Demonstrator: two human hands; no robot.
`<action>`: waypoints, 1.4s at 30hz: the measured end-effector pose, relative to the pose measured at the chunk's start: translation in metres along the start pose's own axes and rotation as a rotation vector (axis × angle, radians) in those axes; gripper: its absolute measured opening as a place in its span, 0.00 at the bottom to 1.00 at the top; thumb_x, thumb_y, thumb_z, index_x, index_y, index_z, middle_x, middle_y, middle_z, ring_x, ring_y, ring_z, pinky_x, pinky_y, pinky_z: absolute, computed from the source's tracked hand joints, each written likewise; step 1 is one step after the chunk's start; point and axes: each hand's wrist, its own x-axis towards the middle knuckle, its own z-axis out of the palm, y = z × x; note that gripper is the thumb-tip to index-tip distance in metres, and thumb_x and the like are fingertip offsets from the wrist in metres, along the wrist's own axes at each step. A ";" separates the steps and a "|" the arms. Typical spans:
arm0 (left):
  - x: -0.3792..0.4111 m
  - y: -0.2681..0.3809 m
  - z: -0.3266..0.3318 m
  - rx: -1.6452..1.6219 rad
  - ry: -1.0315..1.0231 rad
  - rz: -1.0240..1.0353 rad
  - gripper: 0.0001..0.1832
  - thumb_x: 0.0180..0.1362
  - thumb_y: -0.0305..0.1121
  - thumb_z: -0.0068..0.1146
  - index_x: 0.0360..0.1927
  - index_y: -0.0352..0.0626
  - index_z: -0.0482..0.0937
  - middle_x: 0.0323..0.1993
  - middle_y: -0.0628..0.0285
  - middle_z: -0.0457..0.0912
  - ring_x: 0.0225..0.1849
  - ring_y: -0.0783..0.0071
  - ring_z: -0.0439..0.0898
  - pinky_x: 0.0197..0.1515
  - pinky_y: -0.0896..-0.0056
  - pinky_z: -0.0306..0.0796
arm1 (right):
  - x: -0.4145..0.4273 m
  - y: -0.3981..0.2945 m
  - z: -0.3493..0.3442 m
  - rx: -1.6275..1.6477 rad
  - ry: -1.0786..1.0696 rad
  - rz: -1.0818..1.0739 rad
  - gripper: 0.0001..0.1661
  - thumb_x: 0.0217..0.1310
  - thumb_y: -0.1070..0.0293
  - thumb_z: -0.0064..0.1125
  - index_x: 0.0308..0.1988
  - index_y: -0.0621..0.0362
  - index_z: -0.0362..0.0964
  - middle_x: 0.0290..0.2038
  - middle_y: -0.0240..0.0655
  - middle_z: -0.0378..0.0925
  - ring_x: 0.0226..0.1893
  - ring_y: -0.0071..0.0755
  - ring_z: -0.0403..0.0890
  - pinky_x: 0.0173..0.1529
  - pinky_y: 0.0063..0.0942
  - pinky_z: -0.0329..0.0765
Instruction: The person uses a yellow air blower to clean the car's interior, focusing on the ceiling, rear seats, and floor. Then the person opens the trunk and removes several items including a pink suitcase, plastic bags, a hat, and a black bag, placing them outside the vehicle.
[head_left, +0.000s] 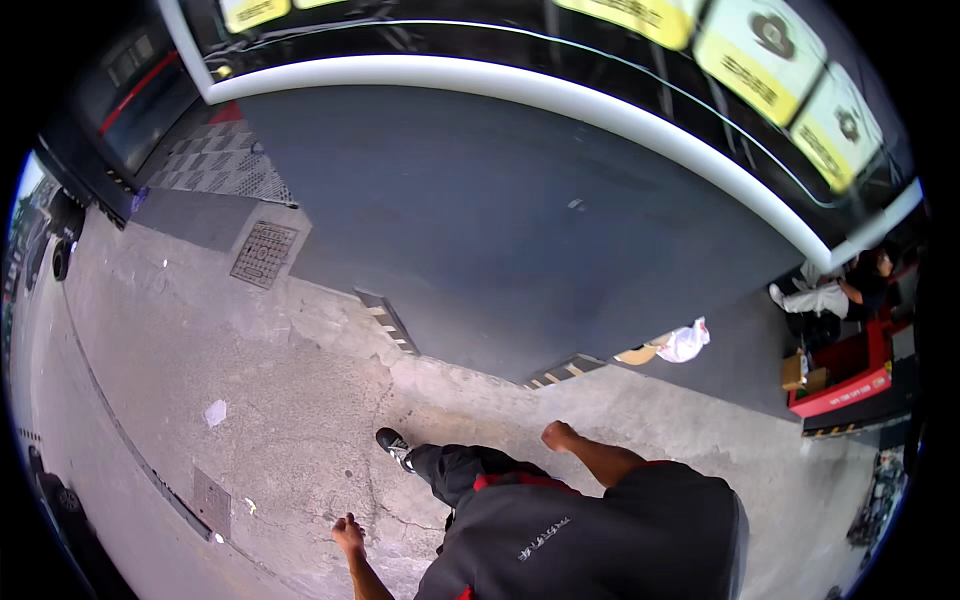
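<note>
My left hand (349, 534) hangs over the concrete pavement (300, 390) at the lower left. Its fingers are half curled and a little apart, with nothing seen in them. On the other side, my right hand (559, 435) is held in a loose fist out from my dark shirt (600, 532). I see no object in it. One dark shoe (394, 448) of mine is planted on the pavement between the hands. The other foot is hidden under my body. Neither hand touches anything.
Striped ramps (386, 321) edge the dark grey floor (480, 225) ahead. A white plastic bag (684, 341) lies near its edge. Overhead hangs a lit sign frame (450, 71). A person (832, 296) sits at right by a red cabinet (844, 386). A drain cover (264, 253) lies left.
</note>
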 end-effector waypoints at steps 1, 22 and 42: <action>0.018 -0.035 -0.036 0.018 0.033 -0.049 0.16 0.58 0.34 0.52 0.16 0.43 0.66 0.10 0.65 0.68 0.11 0.76 0.66 0.12 0.74 0.58 | 0.022 -0.042 -0.004 -0.126 -0.081 -0.050 0.16 0.53 0.62 0.43 0.31 0.55 0.78 0.36 0.46 0.79 0.39 0.49 0.79 0.45 0.39 0.75; 0.542 0.334 -0.184 0.051 0.017 -0.656 0.08 0.54 0.28 0.45 0.22 0.38 0.70 0.17 0.55 0.73 0.15 0.64 0.75 0.15 0.66 0.67 | 0.491 -0.672 -0.320 0.561 0.342 -0.070 0.11 0.51 0.62 0.55 0.29 0.57 0.79 0.19 0.30 0.77 0.20 0.24 0.78 0.26 0.25 0.73; 1.240 1.122 0.022 0.737 -0.281 0.580 0.12 0.57 0.33 0.48 0.23 0.41 0.78 0.21 0.62 0.80 0.24 0.71 0.77 0.29 0.67 0.70 | 0.947 -1.014 -0.730 0.907 0.094 0.254 0.07 0.41 0.70 0.54 0.27 0.50 0.77 0.19 0.31 0.77 0.20 0.33 0.77 0.19 0.33 0.71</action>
